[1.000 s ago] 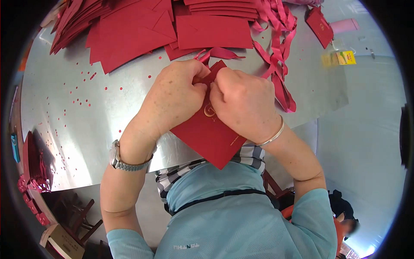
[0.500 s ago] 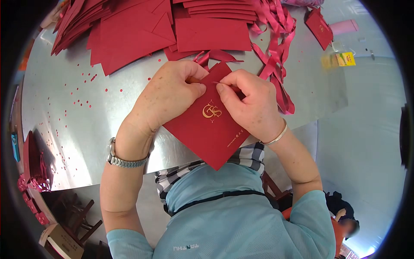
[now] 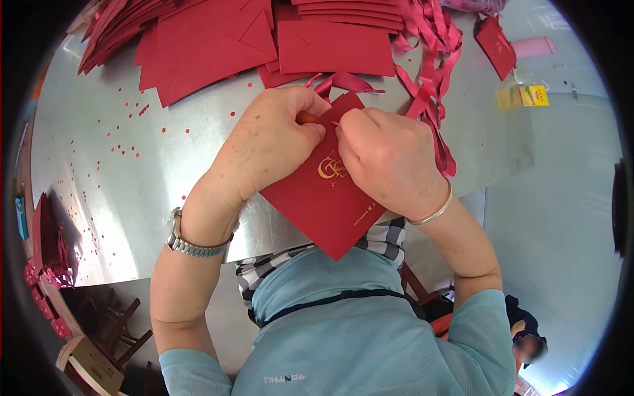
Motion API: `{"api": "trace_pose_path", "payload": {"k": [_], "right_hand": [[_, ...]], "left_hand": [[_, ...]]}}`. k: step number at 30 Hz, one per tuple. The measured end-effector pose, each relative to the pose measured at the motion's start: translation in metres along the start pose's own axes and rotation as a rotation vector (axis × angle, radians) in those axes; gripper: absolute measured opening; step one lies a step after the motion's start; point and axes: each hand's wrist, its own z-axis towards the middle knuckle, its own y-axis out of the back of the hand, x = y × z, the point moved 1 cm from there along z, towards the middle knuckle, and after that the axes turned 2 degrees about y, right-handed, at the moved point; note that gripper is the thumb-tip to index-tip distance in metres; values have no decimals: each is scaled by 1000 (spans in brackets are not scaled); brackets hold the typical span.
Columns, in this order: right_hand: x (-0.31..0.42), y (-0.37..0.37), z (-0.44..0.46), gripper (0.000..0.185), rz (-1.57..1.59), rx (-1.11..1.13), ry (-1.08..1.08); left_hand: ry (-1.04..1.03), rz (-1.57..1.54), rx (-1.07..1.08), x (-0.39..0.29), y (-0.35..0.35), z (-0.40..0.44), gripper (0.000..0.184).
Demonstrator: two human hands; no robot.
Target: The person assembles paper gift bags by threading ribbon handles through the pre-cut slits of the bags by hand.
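Note:
A red paper bag [image 3: 323,211] with a gold emblem lies slanted between my hands, one corner pointing down over my lap. My left hand [image 3: 274,142] pinches its upper left edge between thumb and fingers. On the upper right part of the bag, my right hand [image 3: 389,158] is closed, with a small pinkish ribbon end showing at its fingertips. Behind the bag's top corner, a loop of dark red ribbon [image 3: 350,81] lies on the metal table. My fingers hide part of the bag's top.
Stacks of red bags [image 3: 211,49] cover the table's far side. Long pink-red ribbons [image 3: 432,72] trail beside them. A small red bag [image 3: 495,47], a pink roll [image 3: 533,47] and a yellow packet [image 3: 533,96] lie right. Red dots dot the metal table [image 3: 152,191]. Another person [image 3: 525,330] is low right.
My right hand first opened its pinch, showing more of the emblem, then turned over and closed again near the bag's top. The bag stays between my hands.

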Motion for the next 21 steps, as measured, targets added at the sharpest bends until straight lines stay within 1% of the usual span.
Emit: {"api": "trace_pose_path", "payload": {"k": [6, 8, 9, 11, 14, 17, 21], "right_hand": [[-4, -2, -11, 10, 137, -23, -35], [-7, -9, -14, 11, 253, -175, -44], [-6, -9, -14, 11, 254, -174, -45], [-4, -7, -12, 10, 319, -196, -146], [-3, -7, -8, 11, 338, -194, -190], [-2, -9, -6, 11, 329, -194, -208], [-2, -7, -4, 11, 324, -159, -235]], "left_hand": [[30, -145, -13, 3, -1, 0, 23], [51, -69, -9, 0, 1, -1, 19], [52, -69, -8, -1, 0, -2, 19], [51, -95, -9, -1, 0, -2, 19], [67, -113, 9, -2, 1, -2, 19], [74, -162, -9, -2, 1, -2, 24], [51, -128, -15, 0, 0, -2, 24]]}}
